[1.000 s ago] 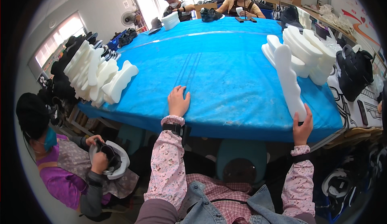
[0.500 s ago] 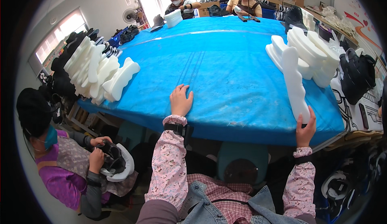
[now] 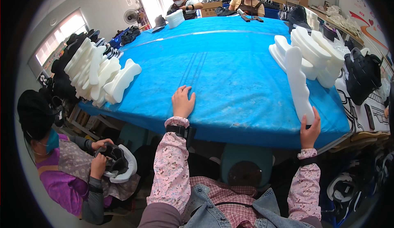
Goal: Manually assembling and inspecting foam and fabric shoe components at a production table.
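Note:
My left hand (image 3: 183,101) lies on the blue table cover (image 3: 234,76) near the front edge. Its fingers are stretched out, with nothing held. At the table's right front corner, my right hand (image 3: 310,131) grips the near end of a long white foam-like piece (image 3: 296,84) with one wavy edge. The far end of that piece reaches up against a stack of similar white pieces (image 3: 314,51). Another pile of wavy white pieces (image 3: 88,66) leans together at the table's left side.
At lower left a seated co-worker (image 3: 61,166) handles a black and white padded item (image 3: 119,162). Two people sit beyond the far edge, near a white stack (image 3: 175,19) and a black stand (image 3: 252,19). A black bag-like item (image 3: 363,76) stands at right.
The view has shifted very slightly. Both my hands and the white piece stay in place. The far co-workers have moved their heads and hands a little.

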The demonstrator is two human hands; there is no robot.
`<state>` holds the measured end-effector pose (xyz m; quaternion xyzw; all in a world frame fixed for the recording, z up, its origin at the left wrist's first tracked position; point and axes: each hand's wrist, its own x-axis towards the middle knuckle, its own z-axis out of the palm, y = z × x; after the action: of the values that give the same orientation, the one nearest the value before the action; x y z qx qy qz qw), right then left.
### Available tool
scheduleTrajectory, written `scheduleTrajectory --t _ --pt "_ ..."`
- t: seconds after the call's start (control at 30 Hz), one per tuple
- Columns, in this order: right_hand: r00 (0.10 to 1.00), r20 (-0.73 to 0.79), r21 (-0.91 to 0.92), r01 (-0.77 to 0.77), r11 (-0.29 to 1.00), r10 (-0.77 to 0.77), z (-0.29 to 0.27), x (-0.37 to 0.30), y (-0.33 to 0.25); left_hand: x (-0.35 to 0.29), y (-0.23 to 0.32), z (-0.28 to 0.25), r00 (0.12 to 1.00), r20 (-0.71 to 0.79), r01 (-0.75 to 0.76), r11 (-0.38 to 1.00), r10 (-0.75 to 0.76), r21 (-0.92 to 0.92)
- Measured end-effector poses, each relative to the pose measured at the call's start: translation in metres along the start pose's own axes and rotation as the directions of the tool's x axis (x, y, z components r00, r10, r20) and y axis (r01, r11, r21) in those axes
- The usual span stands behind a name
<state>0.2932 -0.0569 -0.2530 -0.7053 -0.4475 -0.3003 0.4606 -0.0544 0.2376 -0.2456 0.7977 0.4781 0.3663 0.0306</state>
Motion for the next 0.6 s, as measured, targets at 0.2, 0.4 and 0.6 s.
scheduleTrajectory --t 0.2,0.4,0.6 --pt "1.0 -0.004 0.007 -0.001 1.0 0.001 0.0006 -0.0005 0.0003 -0.0003 -0.0014 0.0001 0.999 -0.034 -0.034 0.999 0.035 0.039" --pt "1.0 -0.003 0.004 0.007 1.0 -0.007 0.0004 -0.0003 -0.0002 -0.0003 -0.0003 -0.0014 1.0 0.011 0.006 1.0 -0.006 0.02" --pt "1.0 -0.007 0.007 0.007 1.0 -0.007 0.001 -0.0003 -0.0003 0.0002 -0.0001 -0.0012 1.0 0.013 0.006 1.0 -0.006 0.014"
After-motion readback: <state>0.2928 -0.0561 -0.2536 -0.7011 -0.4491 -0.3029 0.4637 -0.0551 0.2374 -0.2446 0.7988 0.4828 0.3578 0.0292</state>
